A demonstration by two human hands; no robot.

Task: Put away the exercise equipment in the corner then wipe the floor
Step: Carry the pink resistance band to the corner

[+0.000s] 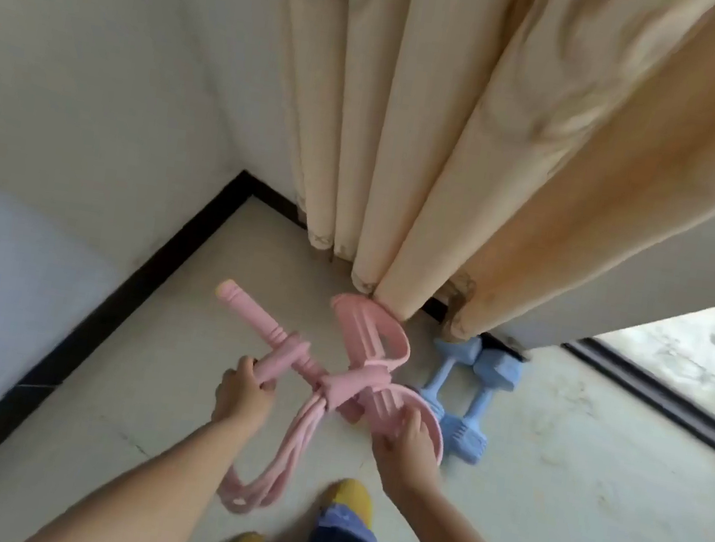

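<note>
A pink pedal resistance puller (355, 374) hangs just above the pale tiled floor (543, 503) near the room's corner. My left hand (243, 390) grips its pink foam handle bar, which points up and left. My right hand (403, 438) holds the nearer foot pedal by its rim. The far pedal touches the curtain's hem. The puller's pink elastic tubes (268, 465) droop in a loop toward my feet. Two light blue dumbbells (465, 391) lie side by side on the floor just right of the puller, under the curtain edge.
A beige curtain (436, 121) hangs into the corner. White walls with a black skirting (122, 297) bound the left side. A sliding door track (659, 396) runs at the right. My feet in yellow slippers (349, 497) stand below the hands.
</note>
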